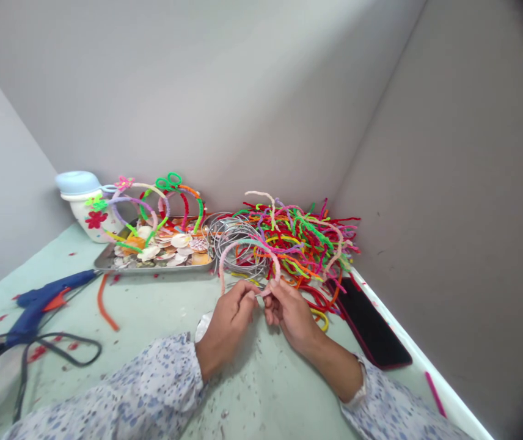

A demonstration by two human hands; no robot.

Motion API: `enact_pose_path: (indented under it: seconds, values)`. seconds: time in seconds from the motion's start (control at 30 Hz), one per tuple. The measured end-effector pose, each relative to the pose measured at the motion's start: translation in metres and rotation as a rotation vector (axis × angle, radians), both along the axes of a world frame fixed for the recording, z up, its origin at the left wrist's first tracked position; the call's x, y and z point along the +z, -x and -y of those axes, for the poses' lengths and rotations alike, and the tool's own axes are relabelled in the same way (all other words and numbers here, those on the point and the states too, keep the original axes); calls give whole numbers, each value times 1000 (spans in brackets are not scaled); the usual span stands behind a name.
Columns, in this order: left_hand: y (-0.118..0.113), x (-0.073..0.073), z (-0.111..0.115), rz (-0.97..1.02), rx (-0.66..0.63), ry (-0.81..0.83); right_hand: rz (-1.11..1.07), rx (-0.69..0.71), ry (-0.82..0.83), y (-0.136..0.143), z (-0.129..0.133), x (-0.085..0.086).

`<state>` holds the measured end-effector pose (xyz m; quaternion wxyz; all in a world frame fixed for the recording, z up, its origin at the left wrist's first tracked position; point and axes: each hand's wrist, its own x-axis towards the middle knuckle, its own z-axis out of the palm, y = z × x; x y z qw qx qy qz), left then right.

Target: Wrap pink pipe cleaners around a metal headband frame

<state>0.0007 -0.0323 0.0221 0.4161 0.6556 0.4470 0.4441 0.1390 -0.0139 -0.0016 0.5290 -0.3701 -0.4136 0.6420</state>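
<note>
Above the table's middle, an arched headband (248, 242) wrapped in fuzzy pink and pale teal pipe cleaner stands between my hands. My right hand (291, 313) is closed, pinching the wrapped right leg close to its end. My left hand (230, 319) is closed too, its thumb and finger meeting at a thin silvery tip of that same leg. The headband's left leg runs down behind my left hand, so its end is hidden. Part of a small white item (203, 326) shows behind my left wrist.
Bare metal headbands (231, 241) and a heap of coloured pipe cleaners (307, 238) lie behind my hands. A metal tray (151, 269) holds round patches, with decorated headbands (151, 189) above. A white cup (90, 214), blue glue gun (46, 302) and phone (371, 324) flank them.
</note>
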Motion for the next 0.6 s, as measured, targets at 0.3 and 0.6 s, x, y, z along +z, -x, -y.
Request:
enact_pose_path:
  seconds: [0.3,0.6]
  values:
    - [0,-9,-2,-56,14,82,2,-7,-6,-1,1,1]
    - [-2,1,2,27,-18,52,73,142,-39,-5,3,6]
